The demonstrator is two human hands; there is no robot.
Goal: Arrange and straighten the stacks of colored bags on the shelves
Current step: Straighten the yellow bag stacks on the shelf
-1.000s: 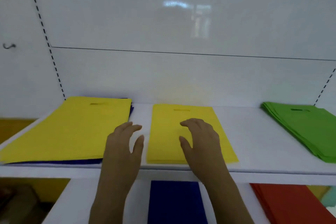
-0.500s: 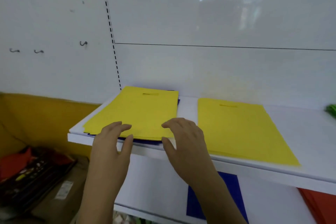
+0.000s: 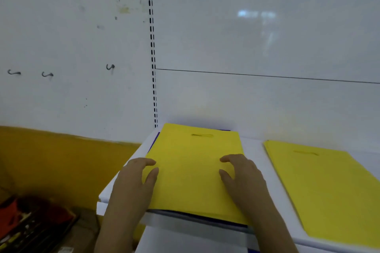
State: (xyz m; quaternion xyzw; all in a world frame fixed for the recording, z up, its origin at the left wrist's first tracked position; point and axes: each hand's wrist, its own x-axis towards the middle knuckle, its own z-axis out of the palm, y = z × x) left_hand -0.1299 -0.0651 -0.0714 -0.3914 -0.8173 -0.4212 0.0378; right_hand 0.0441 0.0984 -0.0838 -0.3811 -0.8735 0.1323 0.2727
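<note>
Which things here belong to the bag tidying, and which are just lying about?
Part of the job:
left yellow stack
blue bags beneath it
right yellow stack
shelf
left hand
right hand

Lying about:
wall hooks
red clutter

No legible text, label, brand, number or sign found anywhere in view; the yellow bags (image 3: 197, 170) on the left stack and the yellow stack (image 3: 329, 187) to the right carry blank faces (each shows only a handle slot near its far edge); the white wall (image 3: 82, 47) at far left bears smudges and three small dark hook-shaped marks, not readable as characters.
</note>
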